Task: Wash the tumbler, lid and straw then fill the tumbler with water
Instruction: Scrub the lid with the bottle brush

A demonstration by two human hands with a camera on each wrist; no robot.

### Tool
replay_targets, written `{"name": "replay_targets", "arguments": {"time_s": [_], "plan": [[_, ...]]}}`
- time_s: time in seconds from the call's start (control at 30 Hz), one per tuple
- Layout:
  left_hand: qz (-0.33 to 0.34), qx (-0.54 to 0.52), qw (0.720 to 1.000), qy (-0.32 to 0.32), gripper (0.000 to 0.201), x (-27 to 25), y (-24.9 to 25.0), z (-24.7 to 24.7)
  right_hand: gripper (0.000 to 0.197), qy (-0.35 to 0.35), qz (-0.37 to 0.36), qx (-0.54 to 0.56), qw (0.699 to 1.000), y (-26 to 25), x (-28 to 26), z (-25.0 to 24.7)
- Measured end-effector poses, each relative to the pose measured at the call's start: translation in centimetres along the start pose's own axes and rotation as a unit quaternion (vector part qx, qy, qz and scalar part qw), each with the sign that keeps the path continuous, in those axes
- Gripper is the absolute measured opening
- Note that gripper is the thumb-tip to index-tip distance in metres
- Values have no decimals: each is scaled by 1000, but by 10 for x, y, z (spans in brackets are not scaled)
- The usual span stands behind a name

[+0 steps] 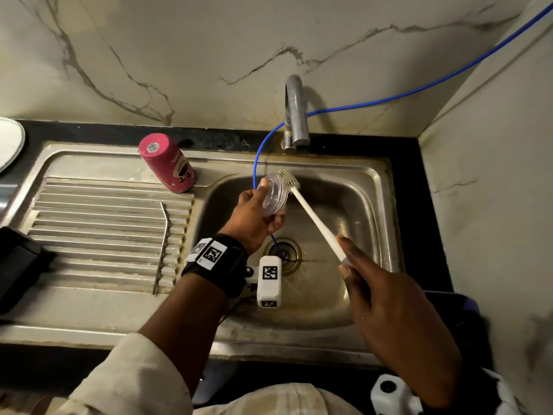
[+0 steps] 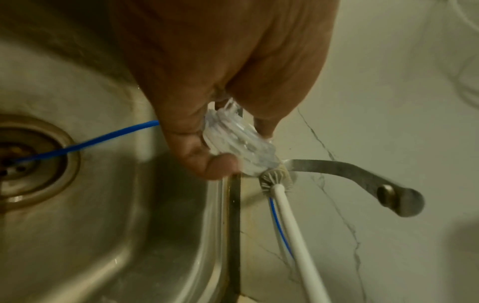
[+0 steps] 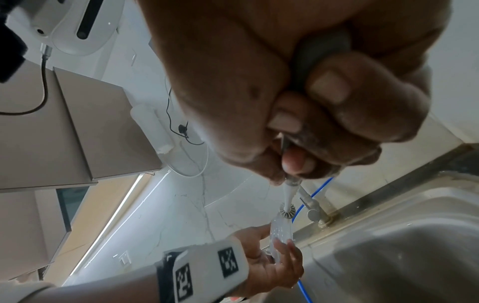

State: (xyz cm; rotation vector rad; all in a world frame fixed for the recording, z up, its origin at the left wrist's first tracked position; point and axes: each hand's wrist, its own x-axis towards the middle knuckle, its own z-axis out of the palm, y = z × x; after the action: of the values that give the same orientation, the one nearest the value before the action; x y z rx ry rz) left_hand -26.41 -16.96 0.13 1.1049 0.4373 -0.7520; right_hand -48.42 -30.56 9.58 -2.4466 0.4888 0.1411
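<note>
Head view: over the sink basin (image 1: 344,187), the left hand (image 1: 254,217) grips the clear lid (image 1: 273,194) by its rim; the right hand (image 1: 389,304) clasps a white brush (image 1: 314,220), bristles touching the lid. The pink tumbler (image 1: 166,163) stands inverted at the drainboard's back edge; the metal straw (image 1: 163,244) lies on its ribs. Left wrist view: fingers (image 2: 207,164) pinch the lid (image 2: 238,145) against the brush head (image 2: 273,178). Right wrist view: fingers (image 3: 362,114) are wrapped round the brush handle (image 3: 318,51).

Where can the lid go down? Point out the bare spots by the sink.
Free: the ribbed drainboard between the pink tumbler and the metal straw, and the flat steel strip in front of the ribs. Crowded: the basin, where the left hand, clear lid, brush, right hand and blue hose meet.
</note>
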Motion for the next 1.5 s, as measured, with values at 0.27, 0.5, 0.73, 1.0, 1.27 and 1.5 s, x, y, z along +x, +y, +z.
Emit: {"name": "replay_targets", "arguments": {"time_s": [0.27, 0.5, 0.73, 1.0, 1.27, 1.5], "plan": [[73, 163, 982, -56, 48, -3, 8, -3, 56, 2, -16, -13, 1000, -9, 12, -4], [79, 109, 991, 19, 55, 5, 8, -4, 57, -28, -18, -20, 999, -11, 7, 2], [62, 150, 987, -6, 50, 3, -7, -1, 56, -11, -2, -32, 999, -7, 5, 5], [48, 28, 998, 24, 68, 13, 13, -12, 55, -22, -29, 3, 999, -16, -10, 2], [34, 68, 997, 30, 59, 10, 11, 4, 55, 0, -33, -32, 999, -20, 18, 4], [31, 33, 998, 38, 52, 4, 18, 0, 57, -7, -35, -14, 999, -23, -4, 6]]}}
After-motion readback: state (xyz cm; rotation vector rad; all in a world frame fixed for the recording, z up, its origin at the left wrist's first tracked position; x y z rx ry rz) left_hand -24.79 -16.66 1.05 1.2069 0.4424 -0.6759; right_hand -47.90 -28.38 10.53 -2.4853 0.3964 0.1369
